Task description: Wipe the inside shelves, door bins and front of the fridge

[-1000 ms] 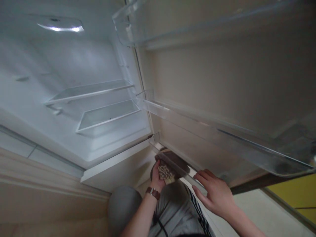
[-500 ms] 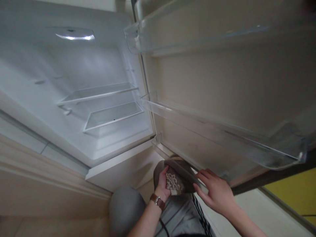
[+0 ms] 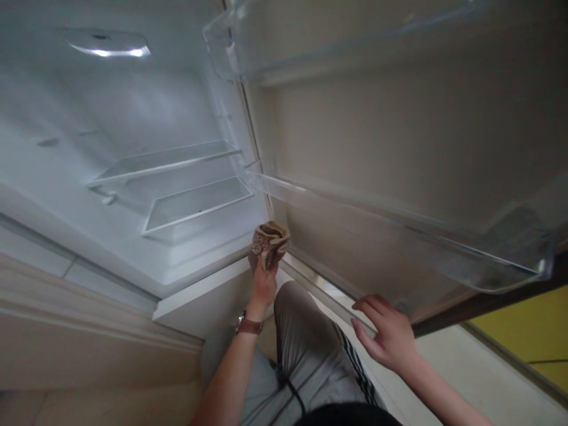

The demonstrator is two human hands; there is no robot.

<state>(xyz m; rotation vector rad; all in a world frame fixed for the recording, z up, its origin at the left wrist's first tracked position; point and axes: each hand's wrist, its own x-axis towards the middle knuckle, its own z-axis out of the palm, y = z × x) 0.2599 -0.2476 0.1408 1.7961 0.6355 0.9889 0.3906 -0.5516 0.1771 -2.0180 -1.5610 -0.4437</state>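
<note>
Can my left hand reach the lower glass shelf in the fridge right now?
Probably yes: the fridge door stands open, and nothing visible blocks your left hand, which holds a bunched patterned cloth, from the lower glass shelf.

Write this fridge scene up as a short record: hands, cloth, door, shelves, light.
Left hand: holds the cloth
Right hand: thumb and fingers apart, at the edge of the lowest door bin; contact unclear
Cloth: brown, patterned, bunched up
Fridge door: open
Shelves: two in view, pale-rimmed
Light: on
Left wrist: brown-strapped watch
</note>
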